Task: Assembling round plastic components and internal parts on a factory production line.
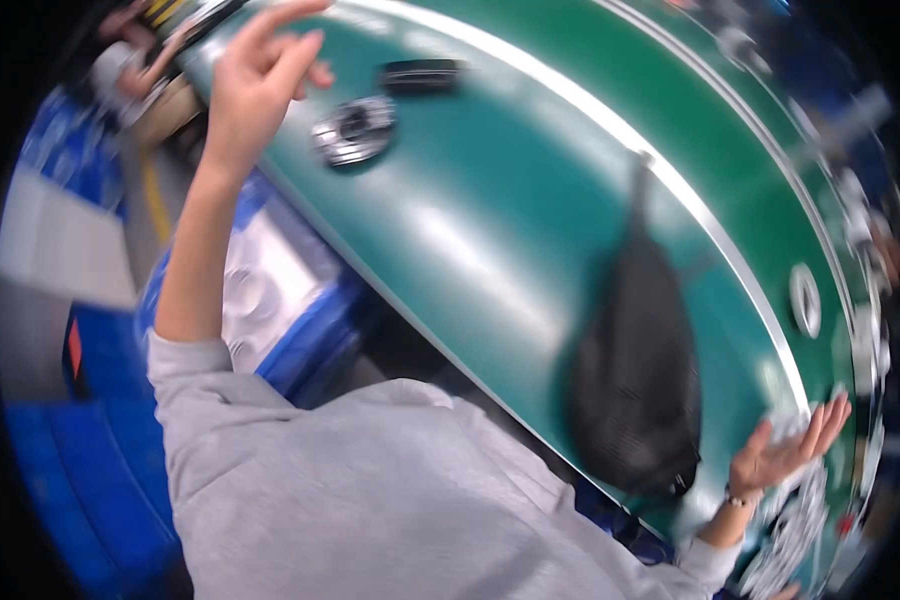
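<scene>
My left hand [255, 90] is raised at the upper left over the edge of a green work table [460, 270]. Its fingers are apart and partly bent, with nothing in them. Closest to it lies a round silver part [355, 131] with a dark centre; a black oblong object [420, 77] sits just beyond. At the lower right, my right hand [785, 455] has its fingers stretched out and holds nothing visible. Beside it are crumpled clear plastic bags [790, 525]. A black sling bag [638, 365] lies between my arms, its strap pointing away. Motion blurs much of the picture.
A blue crate [310, 345] with white round pieces stands against the table's near edge. Farther over, a white ring [805, 300] lies on the green strip [660, 70] past a white rail. Another person [145, 85] sits at the far upper left.
</scene>
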The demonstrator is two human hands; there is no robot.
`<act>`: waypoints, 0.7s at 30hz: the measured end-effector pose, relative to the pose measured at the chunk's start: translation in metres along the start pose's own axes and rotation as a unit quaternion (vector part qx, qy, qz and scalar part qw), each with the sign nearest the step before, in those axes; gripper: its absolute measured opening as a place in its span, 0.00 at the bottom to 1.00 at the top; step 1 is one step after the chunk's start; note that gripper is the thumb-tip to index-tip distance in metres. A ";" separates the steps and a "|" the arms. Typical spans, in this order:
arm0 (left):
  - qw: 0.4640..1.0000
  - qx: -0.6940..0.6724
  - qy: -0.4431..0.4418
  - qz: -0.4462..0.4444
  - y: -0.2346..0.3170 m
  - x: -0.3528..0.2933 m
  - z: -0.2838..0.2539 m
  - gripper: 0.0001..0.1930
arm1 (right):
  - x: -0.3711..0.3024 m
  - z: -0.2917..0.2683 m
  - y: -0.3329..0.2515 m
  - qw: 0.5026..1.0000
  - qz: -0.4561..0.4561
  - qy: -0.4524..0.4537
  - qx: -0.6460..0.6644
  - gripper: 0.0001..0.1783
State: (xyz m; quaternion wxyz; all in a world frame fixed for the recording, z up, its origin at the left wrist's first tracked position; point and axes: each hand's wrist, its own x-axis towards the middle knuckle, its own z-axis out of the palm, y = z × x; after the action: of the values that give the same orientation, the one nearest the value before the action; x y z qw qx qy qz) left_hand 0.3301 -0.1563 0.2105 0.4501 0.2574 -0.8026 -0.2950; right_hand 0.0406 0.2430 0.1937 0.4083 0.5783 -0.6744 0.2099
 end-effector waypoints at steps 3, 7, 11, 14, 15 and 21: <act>0.975 0.170 0.112 -0.087 -0.167 -0.103 -0.105 0.15 | 0.016 0.038 -0.011 0.998 -0.036 -0.032 0.031 0.27; 0.807 0.473 -0.076 -0.345 -0.251 -0.248 -0.142 0.16 | 0.050 0.061 -0.039 0.994 -0.048 -0.046 0.083 0.26; 0.773 0.391 -0.201 -0.458 -0.354 -0.350 -0.137 0.42 | 0.062 0.066 -0.053 0.990 -0.084 -0.057 0.097 0.27; 0.772 0.380 -0.238 -0.451 -0.387 -0.360 -0.092 0.40 | 0.060 0.076 -0.062 0.987 -0.067 -0.130 0.063 0.25; 0.749 0.379 -0.258 -0.479 -0.388 -0.363 -0.084 0.39 | 0.060 0.077 -0.064 0.986 -0.061 -0.137 0.071 0.26; 0.721 0.405 -0.243 -0.507 -0.382 -0.361 -0.046 0.30 | 0.063 0.066 -0.073 0.984 -0.021 -0.152 0.087 0.26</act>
State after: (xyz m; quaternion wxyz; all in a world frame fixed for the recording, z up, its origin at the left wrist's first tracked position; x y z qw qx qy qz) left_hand 0.5933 -0.1877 -0.2457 -0.1249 0.7031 -0.6769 -0.1783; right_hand 0.0896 0.1372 0.1917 0.2531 0.6510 -0.6955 0.1688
